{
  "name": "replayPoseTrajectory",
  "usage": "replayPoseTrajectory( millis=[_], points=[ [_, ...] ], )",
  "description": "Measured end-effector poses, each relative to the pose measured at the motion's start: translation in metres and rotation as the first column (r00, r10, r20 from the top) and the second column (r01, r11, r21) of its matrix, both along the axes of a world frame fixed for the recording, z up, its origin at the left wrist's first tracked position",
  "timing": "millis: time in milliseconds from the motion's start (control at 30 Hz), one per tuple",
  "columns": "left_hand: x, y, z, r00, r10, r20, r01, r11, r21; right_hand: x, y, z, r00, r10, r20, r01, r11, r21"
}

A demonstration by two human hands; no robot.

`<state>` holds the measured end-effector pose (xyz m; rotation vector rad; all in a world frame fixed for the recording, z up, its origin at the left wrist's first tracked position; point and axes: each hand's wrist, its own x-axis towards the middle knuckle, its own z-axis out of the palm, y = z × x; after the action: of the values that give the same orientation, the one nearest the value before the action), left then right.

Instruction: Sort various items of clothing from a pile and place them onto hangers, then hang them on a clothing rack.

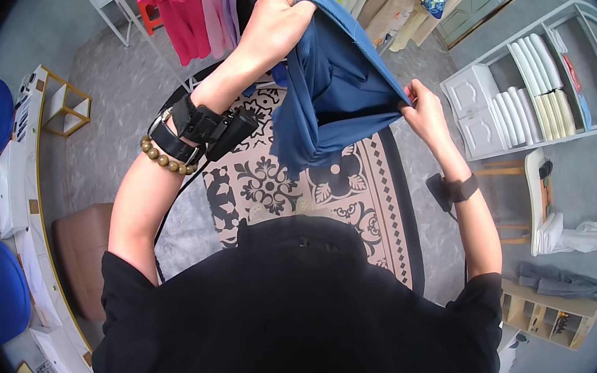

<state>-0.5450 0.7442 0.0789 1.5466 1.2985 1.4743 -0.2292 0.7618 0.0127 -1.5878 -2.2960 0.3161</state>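
Observation:
A dark blue cloth garment [345, 78] hangs in the air in front of me, its wide opening spread and facing me; whether it is shorts, a skirt or a top I cannot tell. At the upper end of its ribbed edge, my left hand [280, 23] is closed on the cloth. My right hand [423, 113] pinches the same edge lower down at the right. The edge is stretched between both hands, and the dark inside shows. Loose cloth droops at the left below my left wrist, which wears a bead bracelet [166, 159] and a black strapped device [207, 127].
Colourful clothes [180, 16] hang on a rack ahead. A patterned rug [269, 182] lies underfoot. At the right stand a white shelf [477, 103] with folded towels [538, 63] and a chair [537, 196]. A brown stool [85, 255] and a long counter [43, 238] line the left.

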Motion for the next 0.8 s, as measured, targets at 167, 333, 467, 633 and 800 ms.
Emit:
replayPoseTrajectory(
  millis=[167, 333, 467, 633, 800],
  points=[
    [-0.022, -0.005, -0.014, 0.997, 0.045, -0.057, -0.046, 0.998, -0.032, -0.010, -0.006, 0.010, 0.768, -0.264, -0.584, -0.061, 0.877, -0.477],
    [-0.052, -0.016, -0.041, 0.996, 0.054, -0.074, -0.064, 0.988, -0.141, -0.032, -0.030, 0.029, 0.593, -0.275, -0.757, -0.194, 0.863, -0.466],
    [-0.052, -0.043, -0.043, 0.994, 0.039, -0.101, -0.070, 0.943, -0.326, -0.042, -0.041, 0.033, 0.498, -0.166, -0.851, -0.299, 0.888, -0.348],
    [-0.045, -0.057, -0.076, 0.950, -0.053, -0.308, -0.084, 0.906, -0.416, -0.049, -0.054, 0.035, 0.364, -0.308, -0.879, -0.295, 0.857, -0.423],
    [-0.007, -0.082, -0.103, 0.910, 0.006, -0.414, -0.096, 0.976, -0.197, -0.051, -0.067, 0.026, 0.383, -0.279, -0.881, -0.269, 0.878, -0.395]
  ],
)
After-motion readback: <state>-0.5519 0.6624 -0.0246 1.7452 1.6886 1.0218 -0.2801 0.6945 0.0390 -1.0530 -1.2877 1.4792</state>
